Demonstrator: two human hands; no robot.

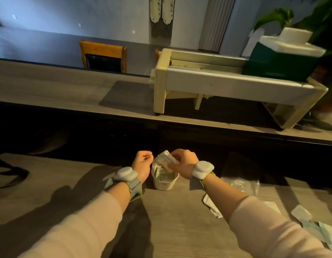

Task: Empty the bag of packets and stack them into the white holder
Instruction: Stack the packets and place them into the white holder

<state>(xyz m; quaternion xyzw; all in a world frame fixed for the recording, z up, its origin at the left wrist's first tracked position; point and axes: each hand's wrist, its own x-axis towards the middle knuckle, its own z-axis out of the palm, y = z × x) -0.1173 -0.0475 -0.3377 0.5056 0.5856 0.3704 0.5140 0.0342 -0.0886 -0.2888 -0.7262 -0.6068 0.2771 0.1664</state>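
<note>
A small white holder [164, 184] stands on the wooden table between my wrists, with several pale green and white packets upright inside it. My right hand [183, 162] is above its rim, fingers pinched on a stack of packets [164, 157] that pokes out of the top. My left hand [143, 162] rests just left of the holder, fingers curled loosely with nothing in them. A crumpled clear plastic bag [241, 184] lies on the table to the right, behind my right forearm. More loose packets [301, 214] lie at the right edge.
A packet [211, 207] lies partly under my right forearm. Behind the table is a dark gap, then a wooden shelf with a cream-coloured machine [161, 86] and a green and white container [276, 60]. A black strap [10, 170] lies at the far left.
</note>
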